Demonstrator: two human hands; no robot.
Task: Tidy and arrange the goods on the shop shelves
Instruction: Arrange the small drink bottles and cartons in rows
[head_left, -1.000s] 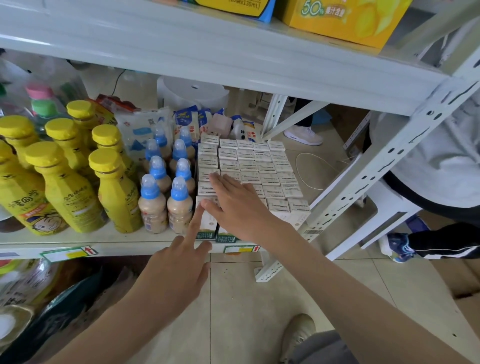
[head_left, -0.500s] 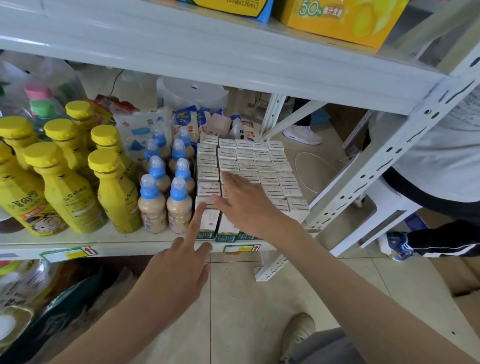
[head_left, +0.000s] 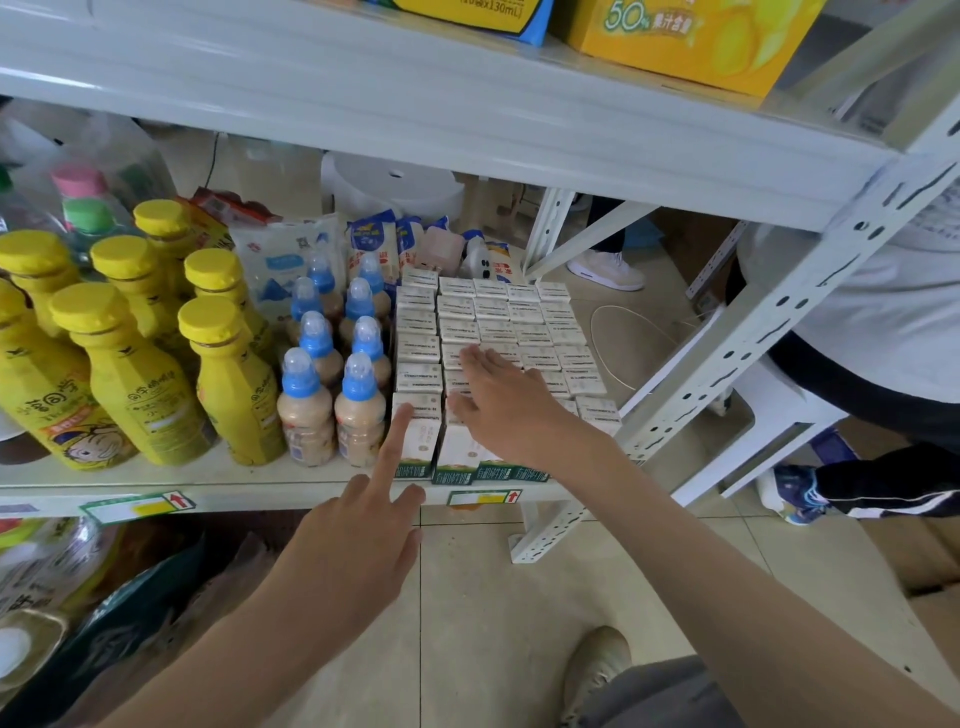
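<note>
Several small white milk cartons (head_left: 498, 317) with green bases stand packed in rows on the white shelf (head_left: 249, 480). My right hand (head_left: 501, 405) lies flat on top of the front cartons, fingers straight and pointing away. My left hand (head_left: 358, 551) is below the shelf edge; its index finger is stretched out and touches the front-left carton (head_left: 418, 431), the other fingers partly folded. Left of the cartons stand several beige bottles with blue caps (head_left: 332, 374) and several yellow bottles (head_left: 135, 364).
Bagged goods (head_left: 280, 265) lie behind the bottles. The upper shelf (head_left: 415, 98) overhangs with a yellow box (head_left: 685, 36) on it. A perforated white upright (head_left: 769, 322) stands at right. Another person's legs and shoes (head_left: 831, 488) are at right. My shoe (head_left: 592, 670) is on the tiled floor.
My right hand has slid slightly further back over the carton tops. The left hand and its pointing finger have stayed in place.
</note>
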